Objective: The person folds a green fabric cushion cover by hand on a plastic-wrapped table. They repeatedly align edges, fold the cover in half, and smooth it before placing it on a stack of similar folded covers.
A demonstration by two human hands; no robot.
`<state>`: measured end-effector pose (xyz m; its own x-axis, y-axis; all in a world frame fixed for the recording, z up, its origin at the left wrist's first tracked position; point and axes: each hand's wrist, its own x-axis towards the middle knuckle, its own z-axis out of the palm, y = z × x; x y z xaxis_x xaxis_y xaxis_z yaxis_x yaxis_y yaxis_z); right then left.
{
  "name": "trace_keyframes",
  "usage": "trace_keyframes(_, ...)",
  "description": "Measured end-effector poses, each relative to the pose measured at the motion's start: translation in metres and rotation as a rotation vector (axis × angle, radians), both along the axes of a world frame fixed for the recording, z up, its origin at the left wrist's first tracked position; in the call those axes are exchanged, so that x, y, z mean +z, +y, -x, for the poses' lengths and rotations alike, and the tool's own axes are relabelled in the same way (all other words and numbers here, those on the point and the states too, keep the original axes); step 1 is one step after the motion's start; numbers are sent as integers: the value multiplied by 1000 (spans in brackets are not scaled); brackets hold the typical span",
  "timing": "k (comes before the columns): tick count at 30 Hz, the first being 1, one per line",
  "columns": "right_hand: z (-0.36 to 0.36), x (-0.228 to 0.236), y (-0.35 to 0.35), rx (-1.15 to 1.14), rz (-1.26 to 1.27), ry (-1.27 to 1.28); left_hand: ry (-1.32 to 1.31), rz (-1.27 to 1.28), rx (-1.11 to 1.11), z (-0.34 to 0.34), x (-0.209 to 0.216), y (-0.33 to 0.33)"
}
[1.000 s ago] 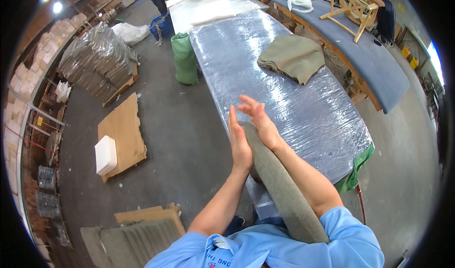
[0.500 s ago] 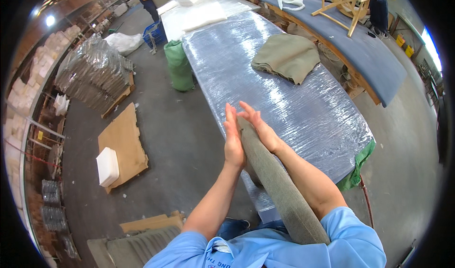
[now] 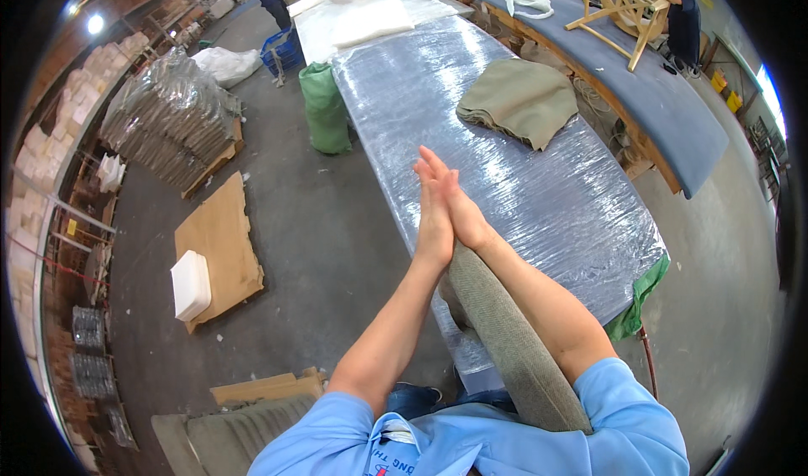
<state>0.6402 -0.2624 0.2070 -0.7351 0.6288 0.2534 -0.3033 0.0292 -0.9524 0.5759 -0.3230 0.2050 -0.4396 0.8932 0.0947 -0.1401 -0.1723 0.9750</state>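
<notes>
A padded grey-green fabric cushion (image 3: 518, 350) stands on edge between my forearms, its near end against my blue shirt. Just past its far end, my left hand (image 3: 433, 219) and my right hand (image 3: 461, 207) lie palm to palm. Their fingers are stretched out and point away from me over the table. The heels of both hands are at the cushion's tip; whether they press on it I cannot tell. Beyond them, a stack of grey-green fabric pieces (image 3: 520, 101) rests on the plastic-wrapped table (image 3: 404, 110).
White foam sheets (image 3: 374, 21) lie at the table's far end, beside a green sack (image 3: 323, 110). A padded blue bench (image 3: 673, 122) with a wooden chair frame (image 3: 619, 21) runs along the right. Cardboard (image 3: 223, 249) and a wrapped stack (image 3: 168, 118) are on the left floor. Two people work farther off.
My hands have slid forward off the cushion's sides and come together past its far end. The cushion's tip has shifted slightly right and nearer to me.
</notes>
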Motion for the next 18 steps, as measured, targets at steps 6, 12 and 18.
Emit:
trace_keyframes(6,6,-2,1,3,-25,-16,7,41,244,15,-7,-7)
trace_keyframes(12,-28,7,-12,-61,9,-42,15,-143,118,-48,-5,-71)
trace_keyframes(18,-45,0,-14,-51,-40,0,405,-98,130,-55,10,-53)
